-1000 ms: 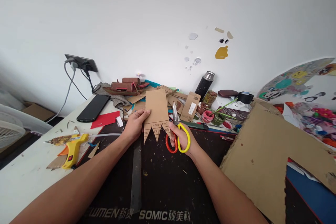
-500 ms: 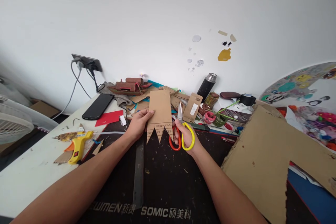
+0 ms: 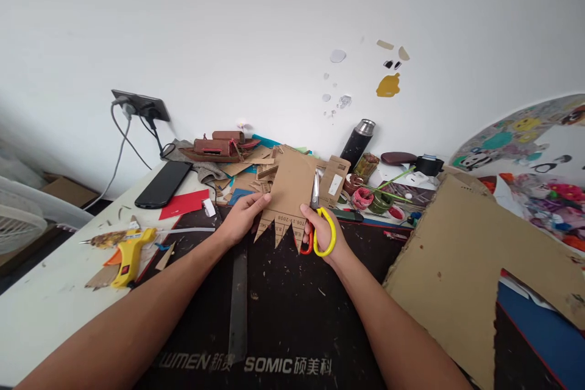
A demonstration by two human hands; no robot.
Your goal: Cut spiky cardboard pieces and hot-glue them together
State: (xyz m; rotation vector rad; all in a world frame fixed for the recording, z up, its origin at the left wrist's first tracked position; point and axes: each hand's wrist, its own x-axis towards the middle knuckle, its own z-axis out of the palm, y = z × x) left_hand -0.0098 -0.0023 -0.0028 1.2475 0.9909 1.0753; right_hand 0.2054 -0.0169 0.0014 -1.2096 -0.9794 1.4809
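My left hand (image 3: 244, 218) grips the left edge of a brown cardboard piece (image 3: 289, 192) whose near edge is cut into pointed teeth. The piece is tilted, with its top leaning right, above the black mat (image 3: 283, 298). My right hand (image 3: 320, 231) has its fingers through the yellow and red handles of a pair of scissors (image 3: 316, 219). The scissor blades point up along the cardboard's right edge and look nearly closed.
A metal ruler (image 3: 238, 304) lies on the mat under my left arm. A yellow glue gun (image 3: 128, 256) and black phone (image 3: 163, 184) sit left. A large cut cardboard sheet (image 3: 461, 280) covers the right. Scraps, a model boat (image 3: 219, 147), flask (image 3: 357, 143) and pots crowd the back.
The cardboard piece has turned clockwise, its top now leaning right. The scissors have moved up against its right edge and their handles have come together.
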